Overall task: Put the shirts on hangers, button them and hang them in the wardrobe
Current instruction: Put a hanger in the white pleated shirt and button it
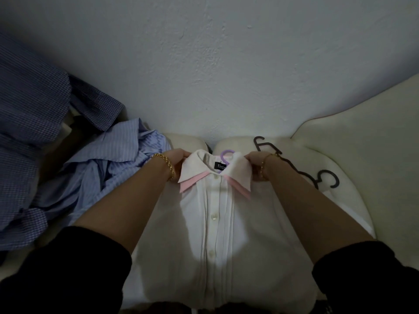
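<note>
Black sleeves nearest us, white shirt flat on the cream seat, placket closed, purple hanger hook at its collar, our left hand and right hand each gripping a collar side, blue shirts heaped at left.

Dim, cool light. A rough, pale plastered wall rises just beyond the left hand and right hand. A cream cushioned seat lies beneath them, its padded side curving up right of the right hand.
</note>
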